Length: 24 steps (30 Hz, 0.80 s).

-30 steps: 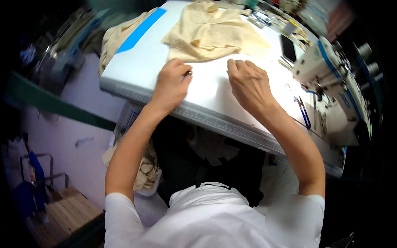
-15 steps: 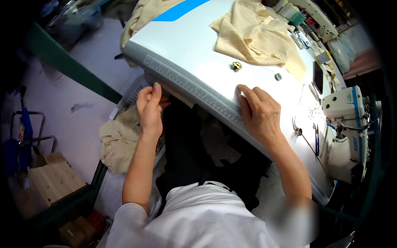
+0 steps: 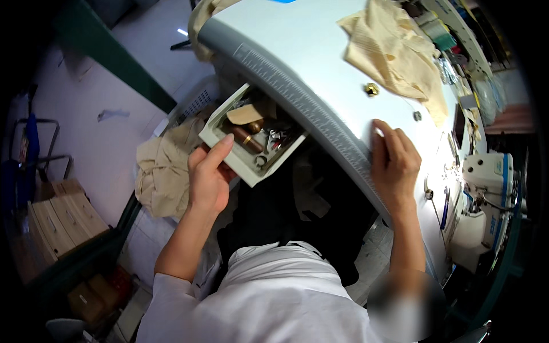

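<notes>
Head view (the only 1). Left hand (image 3: 210,177): gripped the front wall of a drawer (image 3: 245,170), thumb over the rim, fingers outside it. Drawer stood pulled out from under the table (image 3: 297,43), tilted in view, its rear part hidden below the table edge. Inside lay a brown tube (image 3: 245,139), a tan piece (image 3: 247,114) and assorted small metal bits, too jumbled to count.

Right hand (image 3: 394,163): rested at the table edge, fingers curled in, thumb close to the index finger. Could not tell whether it held anything small.

Change: at 1.0 s earlier both hands were over the table, with something dark at the left fingers. At 0.5 s earlier the left hand was below the edge, looked empty, and the drawer was barely visible. Now the drawer was out and its contents exposed.

Judged meaning: the work had shifted from table to drawer, the left hand serving as puller.

2 small parts lay on the table beyond the right hand, apart from it and from each other: a gold part (image 3: 372,90) and a grey ring (image 3: 417,116). Cream cloth (image 3: 394,57) lay just behind them, crumpled.
</notes>
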### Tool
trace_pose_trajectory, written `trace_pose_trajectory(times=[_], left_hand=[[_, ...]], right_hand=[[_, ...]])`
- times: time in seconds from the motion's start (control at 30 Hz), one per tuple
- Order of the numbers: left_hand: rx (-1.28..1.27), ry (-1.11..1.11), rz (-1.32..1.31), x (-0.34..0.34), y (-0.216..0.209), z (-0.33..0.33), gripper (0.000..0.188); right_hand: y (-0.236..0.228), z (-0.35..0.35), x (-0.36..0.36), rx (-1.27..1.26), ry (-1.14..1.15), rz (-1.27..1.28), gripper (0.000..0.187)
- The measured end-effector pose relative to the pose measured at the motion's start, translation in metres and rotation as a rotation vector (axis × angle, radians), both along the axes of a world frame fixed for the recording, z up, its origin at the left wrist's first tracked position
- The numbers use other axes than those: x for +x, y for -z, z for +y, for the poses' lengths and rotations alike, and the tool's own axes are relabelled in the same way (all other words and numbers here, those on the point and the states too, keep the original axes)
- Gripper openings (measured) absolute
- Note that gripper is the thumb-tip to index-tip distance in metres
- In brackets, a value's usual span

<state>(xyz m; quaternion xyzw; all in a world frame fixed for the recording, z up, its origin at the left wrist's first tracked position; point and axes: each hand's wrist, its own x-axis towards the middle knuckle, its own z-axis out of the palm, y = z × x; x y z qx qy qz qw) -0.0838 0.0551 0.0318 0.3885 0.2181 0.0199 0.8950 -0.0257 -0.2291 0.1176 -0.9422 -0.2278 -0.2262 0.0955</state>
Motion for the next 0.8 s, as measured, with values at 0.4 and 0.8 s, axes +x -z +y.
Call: trace_pose_trajectory(times=[0.4, 0.8], left_hand=[[0.070, -0.137, 0.047, -0.073, 0.007, 0.035, 0.039], [0.068, -0.085, 0.028, -0.070, -0.001, 0.034, 0.044]], right_hand=[[-0.001, 0.004, -0.004, 0.001, 0.068, 0.056, 0.019], [0.021, 0.138, -0.018, -0.065, -0.557, 0.457, 0.044]])
